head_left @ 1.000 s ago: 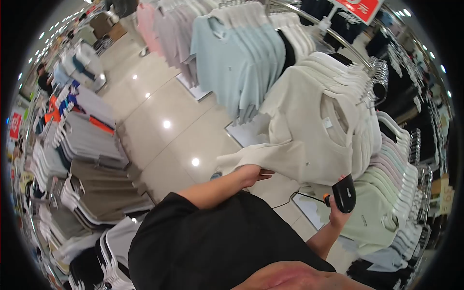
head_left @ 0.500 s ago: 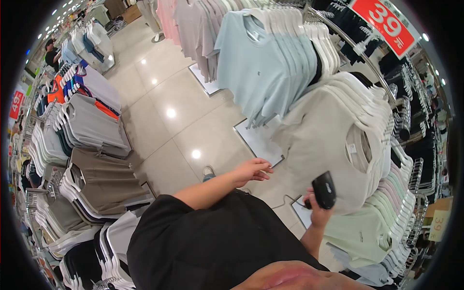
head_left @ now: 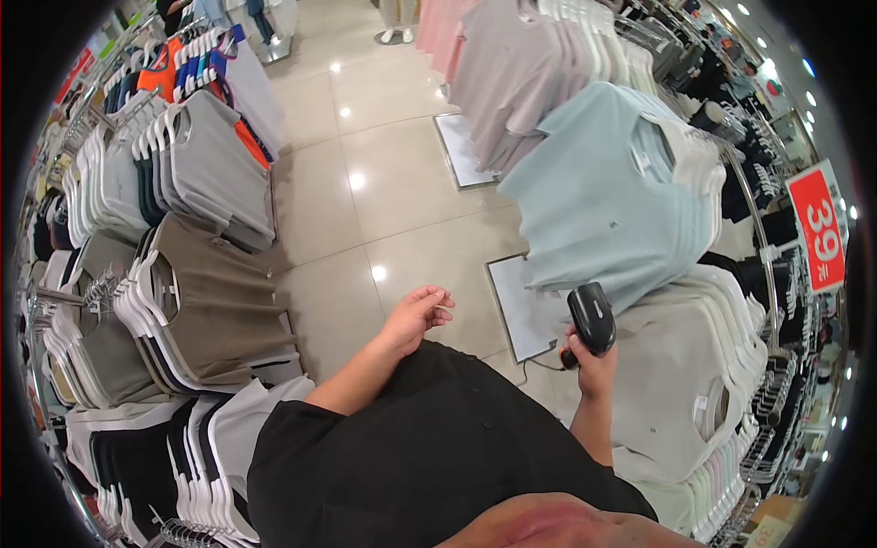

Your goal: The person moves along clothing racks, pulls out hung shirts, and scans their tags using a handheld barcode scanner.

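My right hand [head_left: 594, 365] is wrapped round the handle of a black barcode scanner [head_left: 592, 318], its head pointing up and away from me. A thin cable [head_left: 539, 365] trails from the handle. Just beyond the scanner hang light blue T-shirts [head_left: 594, 196]. Grey-beige T-shirts [head_left: 676, 356] on white hangers are to its right, very close to my forearm. My left hand [head_left: 422, 315] is over the floor in front of my chest, with nothing in it. Its fingers are loosely bent and partly apart.
On my left, a rack carries brown T-shirts [head_left: 215, 301], grey T-shirts [head_left: 215, 155] and black and white ones. Mauve T-shirts [head_left: 512, 73] hang farther along the right rail. A red price sign [head_left: 816, 228] is fixed there. White base panels [head_left: 525, 306] lie on the tiled floor [head_left: 365, 201].
My view has turned and moved forward along the aisle. The scanner is now in front of the light blue T-shirts instead of the grey-beige ones. My left hand has drawn back leftward.
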